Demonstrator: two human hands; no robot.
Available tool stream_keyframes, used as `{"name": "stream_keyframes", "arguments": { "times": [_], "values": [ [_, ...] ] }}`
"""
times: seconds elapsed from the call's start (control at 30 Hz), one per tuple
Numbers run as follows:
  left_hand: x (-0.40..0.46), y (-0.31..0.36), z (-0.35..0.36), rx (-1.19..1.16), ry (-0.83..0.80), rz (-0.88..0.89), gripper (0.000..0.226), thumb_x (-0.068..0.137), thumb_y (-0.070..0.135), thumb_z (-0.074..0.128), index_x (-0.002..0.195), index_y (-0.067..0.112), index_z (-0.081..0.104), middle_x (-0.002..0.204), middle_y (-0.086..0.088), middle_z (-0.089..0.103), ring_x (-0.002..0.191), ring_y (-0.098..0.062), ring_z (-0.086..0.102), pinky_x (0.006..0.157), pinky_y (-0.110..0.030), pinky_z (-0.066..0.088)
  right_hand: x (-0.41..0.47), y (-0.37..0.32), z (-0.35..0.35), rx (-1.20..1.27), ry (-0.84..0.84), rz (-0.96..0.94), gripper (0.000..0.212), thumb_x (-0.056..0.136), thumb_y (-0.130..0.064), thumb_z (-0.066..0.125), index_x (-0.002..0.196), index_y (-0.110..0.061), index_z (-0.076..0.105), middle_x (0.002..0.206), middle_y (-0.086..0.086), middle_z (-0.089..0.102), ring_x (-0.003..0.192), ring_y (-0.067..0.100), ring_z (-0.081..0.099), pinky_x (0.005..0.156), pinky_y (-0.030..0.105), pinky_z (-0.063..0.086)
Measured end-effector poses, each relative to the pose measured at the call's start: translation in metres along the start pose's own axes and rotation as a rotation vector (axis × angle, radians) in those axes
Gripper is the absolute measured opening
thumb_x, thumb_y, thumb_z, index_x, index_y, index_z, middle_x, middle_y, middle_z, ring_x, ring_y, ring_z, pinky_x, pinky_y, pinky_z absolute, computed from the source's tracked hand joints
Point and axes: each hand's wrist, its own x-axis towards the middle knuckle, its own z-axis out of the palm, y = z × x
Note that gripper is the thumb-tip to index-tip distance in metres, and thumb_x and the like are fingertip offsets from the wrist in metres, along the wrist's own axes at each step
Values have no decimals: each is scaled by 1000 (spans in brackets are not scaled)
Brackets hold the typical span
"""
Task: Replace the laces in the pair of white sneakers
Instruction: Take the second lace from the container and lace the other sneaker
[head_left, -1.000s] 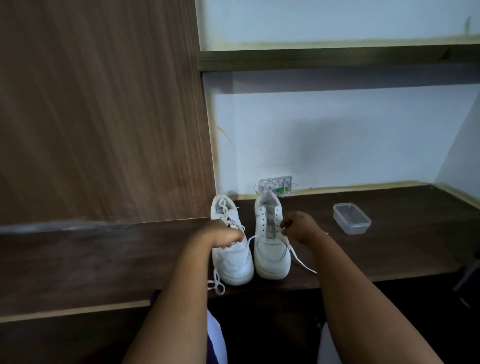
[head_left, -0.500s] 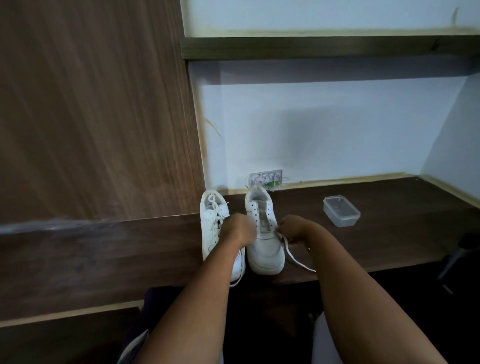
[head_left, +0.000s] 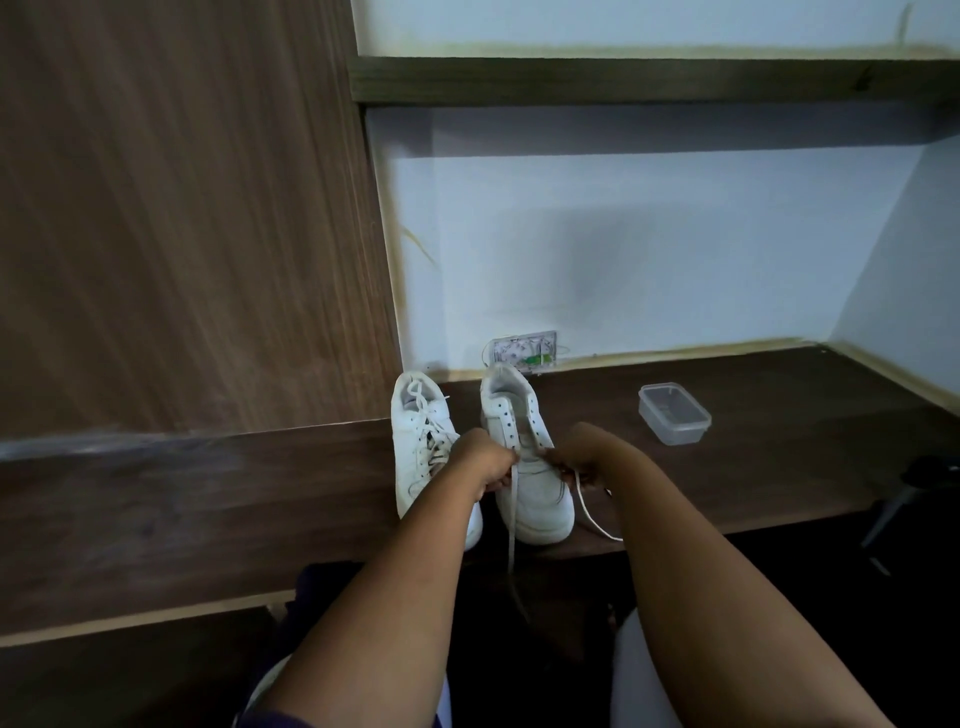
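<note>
Wood-grain panel (head_left: 182, 218): fills the 9-to-12 o'clock part of the view, upright, behind the desk's left portion.

Wall (head_left: 649, 249): pale, at 12 to 3 o'clock, crossed near the top by a dark shelf (head_left: 649, 80).

Desk (head_left: 779, 457): dark brown top, running from 9 to 3 o'clock, front edge toward the person.

Left sneaker (head_left: 418, 447): white, laced, standing on the desk near centre, toe toward the person; its toe is partly hidden by the left forearm.

Right sneaker (head_left: 530, 499): white, just beside the left sneaker at its 3 o'clock, toe toward the person, upper eyelets bare, tongue exposed.

Plastic container (head_left: 674, 421): clear, lidded, on the desk at 3 o'clock of the sneakers, well apart from them.

Wall socket (head_left: 524, 352): on the wall at 12 o'clock of the right sneaker, just behind its heel.

Left hand (head_left: 485, 462): over the gap between the sneakers, fingers curled, pinching one lace strand at the right sneaker's lower eyelets.

Right hand (head_left: 571, 465): at 3 o'clock of that sneaker's midfoot, fingers curled round the other strand.

Lace (head_left: 513, 525): white; one strand hangs from the left hand over the desk edge toward 6 o'clock, the other trails from the right hand across the desk toward 5 o'clock.
</note>
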Motion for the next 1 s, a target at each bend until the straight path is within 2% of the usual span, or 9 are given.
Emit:
{"name": "stream_keyframes", "arguments": {
  "times": [0.17,0.3,0.43,0.5,0.6,0.67,0.77,0.9,1.0],
  "values": [
    [0,0,-7,36,-82,15,13,85,2,68,78,9,59,74,-5,56,67,-15,56,53,-22,47,1,5,-4,118,-29,-24,23,90,-21,64,77,-3,57,62,12,54,50,20,49,51,25,41],
    [3,4,-25,528,4,396,20,75,4,74,69,19,62,85,-3,68,81,-19,66,67,-24,50,3,10,-4,185,-1,-73,15,84,-13,70,76,-7,59,67,13,58,56,21,53,60,32,46],
    [4,2,-32,718,138,516,27,75,5,69,64,27,58,94,-3,67,83,-19,65,71,-25,51,6,5,-2,40,91,-172,12,82,-16,73,84,-5,67,76,9,64,69,20,59,65,32,50],
    [2,-2,-29,772,111,490,23,77,5,66,67,25,60,99,-4,66,88,-21,65,76,-28,52,6,3,-2,-171,199,-220,18,82,-25,73,87,-8,70,87,8,68,81,19,63,72,28,49],
    [-2,-5,-27,727,60,421,10,78,11,65,86,18,64,101,-4,65,94,-22,63,78,-31,52,5,3,-4,-259,246,-213,18,81,-31,74,85,-14,71,96,5,70,94,18,65,71,19,42],
    [-3,-4,-27,608,5,331,14,78,22,67,89,18,61,97,-3,65,90,-20,62,74,-31,49,4,2,-6,-275,229,-185,22,81,-30,74,95,-14,73,99,5,71,89,18,65,70,19,44],
    [-3,-2,-22,546,-3,282,27,90,37,59,87,11,61,88,-6,65,82,-22,62,73,-33,48,3,2,-7,-260,272,-210,20,80,-23,76,95,-10,73,98,7,71,84,18,64,70,21,47],
    [-1,0,-19,465,7,212,28,94,29,56,89,3,66,99,-14,70,95,-30,67,85,-37,52,4,4,-6,-223,384,-251,17,78,-12,74,94,-8,71,99,9,69,90,22,64,76,27,52],
    [-7,1,-19,445,-42,139,40,93,44,56,94,5,66,101,-13,69,97,-28,66,85,-34,50,1,-4,-2,-225,402,-388,20,77,-10,71,97,-11,68,98,6,66,89,17,57,75,23,43]
  ]
}}
